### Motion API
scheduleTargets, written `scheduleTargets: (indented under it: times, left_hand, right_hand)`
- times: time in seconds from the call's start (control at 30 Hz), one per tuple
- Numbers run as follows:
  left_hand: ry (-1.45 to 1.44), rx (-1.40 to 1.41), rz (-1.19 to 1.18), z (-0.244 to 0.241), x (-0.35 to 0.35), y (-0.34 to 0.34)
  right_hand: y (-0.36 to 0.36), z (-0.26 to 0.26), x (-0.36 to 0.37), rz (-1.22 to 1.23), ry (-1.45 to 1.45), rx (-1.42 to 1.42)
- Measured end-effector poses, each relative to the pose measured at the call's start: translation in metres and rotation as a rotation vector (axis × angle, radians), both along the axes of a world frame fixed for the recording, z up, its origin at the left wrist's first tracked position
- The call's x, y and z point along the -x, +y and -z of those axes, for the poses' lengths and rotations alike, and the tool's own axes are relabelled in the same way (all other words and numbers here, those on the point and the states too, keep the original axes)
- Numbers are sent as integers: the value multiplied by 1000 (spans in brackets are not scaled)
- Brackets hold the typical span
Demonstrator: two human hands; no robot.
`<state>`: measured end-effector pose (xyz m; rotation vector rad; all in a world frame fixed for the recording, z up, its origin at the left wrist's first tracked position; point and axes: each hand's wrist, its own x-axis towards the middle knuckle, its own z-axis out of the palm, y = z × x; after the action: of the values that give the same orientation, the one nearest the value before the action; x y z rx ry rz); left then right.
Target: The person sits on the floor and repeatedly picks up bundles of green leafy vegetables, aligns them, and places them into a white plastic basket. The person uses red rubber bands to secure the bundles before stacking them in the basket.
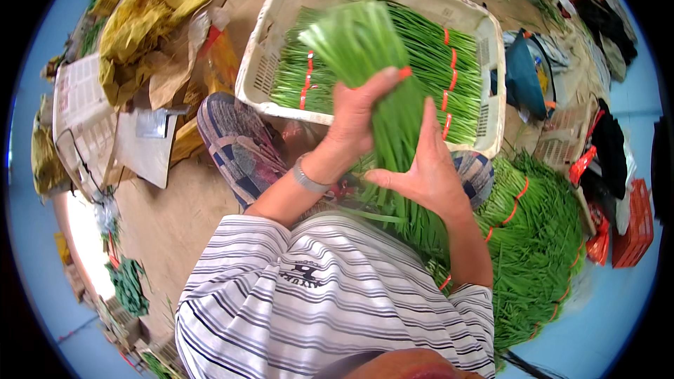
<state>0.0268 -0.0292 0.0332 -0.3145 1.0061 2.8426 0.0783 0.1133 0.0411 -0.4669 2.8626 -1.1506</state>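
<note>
My left hand (354, 113) grips a bunch of green chives (392, 110) near the orange-red tape (404, 72) around it. The pale cut ends point up and away, slightly blurred, and the leaves hang down toward my lap. Against the right side of the lower leaves is my right hand (434, 171), its fingers extended and thumb apart. Beyond my hands stands a white plastic crate (253, 71) with rows of taped chive bunches (453, 84). The bunch in my hand covers part of those rows. A metal band (309, 176) circles my left wrist.
A large heap of taped chives (532, 252) rises close on my right. To the left are an overturned white crate (81, 110), a yellow woven sack (152, 31) and a pale board (142, 150). A blue bag (529, 81) and red crate (632, 226) lie farther right.
</note>
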Motion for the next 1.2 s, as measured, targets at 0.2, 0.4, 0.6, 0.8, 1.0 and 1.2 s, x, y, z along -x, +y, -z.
scheduleTargets:
  times: [0.2,0.4,0.6,0.8,1.0,1.2]
  left_hand:
    - [178,43,-48,2,20,14]
    - [550,926,42,61,24,-28]
    - [365,1919,292,142,19,-73]
    - [470,1955,161,143,22,-67]
    - [445,1937,292,140,28,-68]
    - [425,1934,348,140,40,-66]
  right_hand:
    - [15,13,39,35,-110,299]
    - [38,-53,131,4,77,-140]
    - [2,-14,254,-200,391,-481]
    - [-73,105,378,-300,337,-559]
    - [-123,255,438,-330,137,-392]
    - [-120,267,449,-433,30,-337]
